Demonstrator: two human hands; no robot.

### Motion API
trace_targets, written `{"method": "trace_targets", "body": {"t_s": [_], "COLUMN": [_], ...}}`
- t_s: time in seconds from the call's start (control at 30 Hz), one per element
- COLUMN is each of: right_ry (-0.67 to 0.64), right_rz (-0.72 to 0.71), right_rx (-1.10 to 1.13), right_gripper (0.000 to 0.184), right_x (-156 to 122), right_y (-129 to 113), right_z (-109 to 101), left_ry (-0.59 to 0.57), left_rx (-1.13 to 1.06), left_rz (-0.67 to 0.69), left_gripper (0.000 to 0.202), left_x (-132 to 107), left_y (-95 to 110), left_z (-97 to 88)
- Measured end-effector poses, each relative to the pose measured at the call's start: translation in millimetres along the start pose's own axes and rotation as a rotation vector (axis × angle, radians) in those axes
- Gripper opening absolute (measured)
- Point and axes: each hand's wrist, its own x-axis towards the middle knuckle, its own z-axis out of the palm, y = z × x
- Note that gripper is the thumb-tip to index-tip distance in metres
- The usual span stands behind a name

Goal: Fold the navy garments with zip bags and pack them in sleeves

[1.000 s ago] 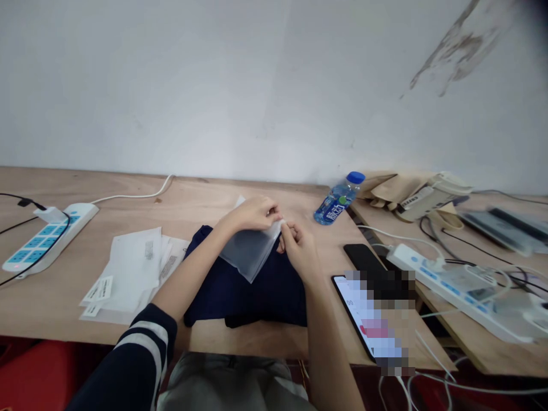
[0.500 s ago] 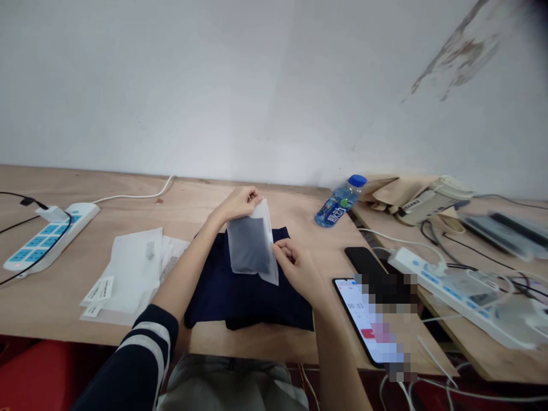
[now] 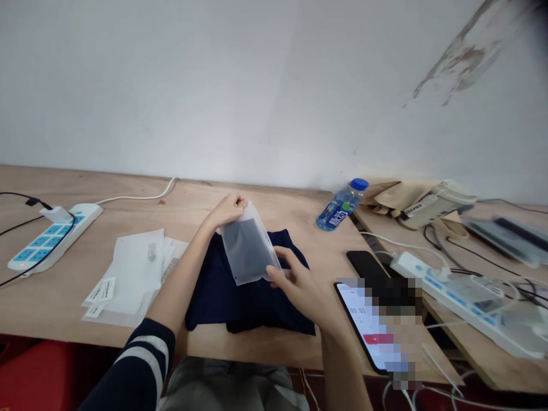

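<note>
Between my two hands I hold a frosted translucent zip bag [image 3: 248, 245] with something dark and flat inside. My left hand [image 3: 230, 210] pinches the bag at its upper corner. At the lower right edge, my right hand [image 3: 296, 281] is closed on the bag, thumb in front and fingers partly behind it. Below the bag, a folded navy blue cloth [image 3: 265, 311] lies on the wooden table [image 3: 205, 342]. What the dark content is cannot be made out through the plastic.
Left are several frosted bags [image 3: 132, 274] with small white labels [image 3: 101, 290] and a power strip [image 3: 55, 237]. Right stand a blue-capped bottle [image 3: 340, 208], a lit phone [image 3: 359, 325], a dark phone [image 3: 363, 265], another power strip [image 3: 454, 297] with cables, and a beige paper bag [image 3: 385, 194].
The zip bag has tilted, its lower end swinging a little to the right. My right hand has shifted from the bag's side edge to a fuller grip on its lower right corner.
</note>
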Motion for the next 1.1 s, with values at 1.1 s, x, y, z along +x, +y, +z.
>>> {"method": "trace_targets", "body": {"t_s": [1.1], "right_ry": [0.185], "right_rz": [-0.159], "right_rx": [-0.511], "right_gripper": [0.023], "right_x": [-35], "right_y": [52], "right_z": [-7], "left_ry": [0.34], "left_rx": [0.438], "left_rz": [-0.063], "left_gripper": [0.019], "left_x": [-164], "left_y": [-41], "left_z": [21.0]}}
